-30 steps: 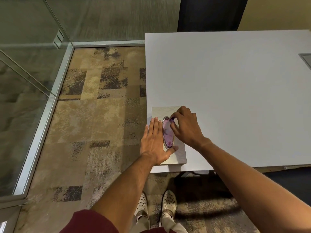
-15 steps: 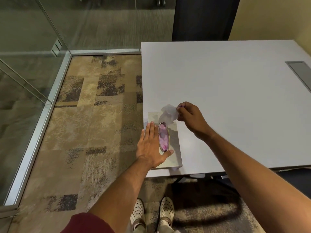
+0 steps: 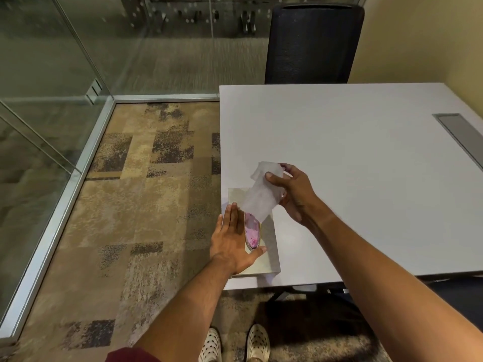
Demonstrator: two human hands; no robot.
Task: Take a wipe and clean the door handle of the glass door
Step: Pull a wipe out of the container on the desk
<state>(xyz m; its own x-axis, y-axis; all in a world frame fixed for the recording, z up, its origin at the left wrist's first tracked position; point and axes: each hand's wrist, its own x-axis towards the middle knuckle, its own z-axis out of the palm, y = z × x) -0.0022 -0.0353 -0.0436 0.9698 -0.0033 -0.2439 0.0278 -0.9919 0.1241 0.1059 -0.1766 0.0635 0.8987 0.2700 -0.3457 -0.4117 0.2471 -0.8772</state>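
White, thin and slightly see-through, the wipe hangs above the pack, its lower corner just over the purple opening. The right hand pinches its upper part; the left hand presses flat and open on the pack at the tabletop corner. A second sheet could trail out if the pull is hasty. No door handle is visible.

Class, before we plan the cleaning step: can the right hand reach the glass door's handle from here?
Probably not: no door handle is in view, and the right hand holds the wipe over the table.
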